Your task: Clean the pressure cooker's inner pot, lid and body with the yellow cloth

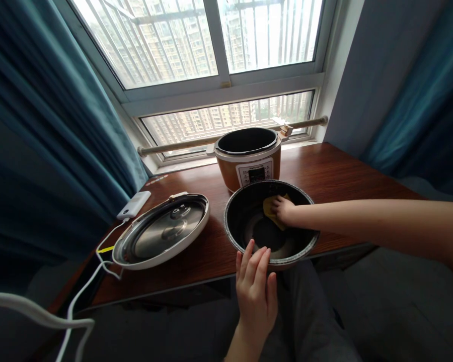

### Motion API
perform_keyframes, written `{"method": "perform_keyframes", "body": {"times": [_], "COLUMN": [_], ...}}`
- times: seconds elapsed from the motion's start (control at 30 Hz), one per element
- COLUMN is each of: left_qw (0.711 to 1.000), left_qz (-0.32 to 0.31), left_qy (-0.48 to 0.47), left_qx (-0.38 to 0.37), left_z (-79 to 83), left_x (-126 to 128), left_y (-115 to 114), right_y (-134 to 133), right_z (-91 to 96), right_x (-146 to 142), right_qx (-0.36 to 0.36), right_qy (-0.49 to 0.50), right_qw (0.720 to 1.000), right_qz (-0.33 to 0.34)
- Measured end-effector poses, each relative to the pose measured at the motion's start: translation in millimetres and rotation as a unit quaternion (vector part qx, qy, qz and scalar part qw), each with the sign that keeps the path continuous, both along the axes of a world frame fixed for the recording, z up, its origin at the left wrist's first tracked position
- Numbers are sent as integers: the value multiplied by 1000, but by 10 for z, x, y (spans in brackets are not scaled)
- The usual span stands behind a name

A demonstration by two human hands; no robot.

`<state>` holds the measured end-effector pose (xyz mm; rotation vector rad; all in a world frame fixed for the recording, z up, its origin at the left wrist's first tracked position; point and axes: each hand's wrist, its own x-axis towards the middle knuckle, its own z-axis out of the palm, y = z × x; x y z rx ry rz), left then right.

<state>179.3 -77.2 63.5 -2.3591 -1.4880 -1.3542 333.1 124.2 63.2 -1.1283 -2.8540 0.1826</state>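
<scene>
A dark cooker inner pot [234, 226] with a pale rim stands near the table's front edge, its opening facing up. Inside it, my right hand [284, 210] presses a yellow cloth [272, 211] against the far right inner wall, fingers bent over the cloth. My left hand [255, 289] lies against the near side of the pot, its fingers stretched out and touching the rim. Behind the pot is the cooker body [228, 171], gold and white with a control panel and a dark open top. To the left, the cooker lid [166, 231] rests with its metal inner side up.
A white power strip [134, 205] with white cables [79, 296] lies at the table's left edge. The brown wooden table [324, 171] backs onto a window [226, 85]. Blue curtains [71, 100] hang on both sides.
</scene>
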Motion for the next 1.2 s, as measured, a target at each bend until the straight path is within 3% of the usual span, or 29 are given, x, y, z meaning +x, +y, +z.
{"method": "perform_keyframes", "body": {"times": [0.13, 0.27, 0.4, 0.57, 0.7, 0.8, 0.9, 1.03, 1.2], "left_qw": [1000, 1000, 1000, 1000, 1000, 1000, 1000, 999, 1000], "left_qz": [5, 8, 9, 8, 9, 2, -7, -5, -9], "left_qy": [1, 6, 2, 0, 0, 8, -6, -31, -11], "left_qx": [6, 9, 15, 23, 23, 9, 2, -13, -19], "left_z": [-3, -7, -16, -28, -32, -37, -42, -42, -18], "left_x": [10, 8, 5, 7, 6, 6, 17, 34, 13], "left_y": [4, -11, -11, -7, -15, -24, -38, -60, -90], "right_y": [169, 113, -170, -612, -951, -1172, -1315, -1383, -1403], "right_z": [200, 450, 750, 1086, 1152, 1116, 1064, 989, 951], "right_x": [-42, -22, 73, 155, 174, 121, 3, -149, -46], "right_qx": [41, 96, 124, 11, -33, -54, -124, -194, -199], "right_qy": [-99, -155, -209, -269, -218, -152, -49, 96, 231], "right_qw": [993, 982, 970, 952, 964, 981, 989, 976, 952], "right_qz": [55, 53, -24, -146, -148, -104, -64, -31, -36]}}
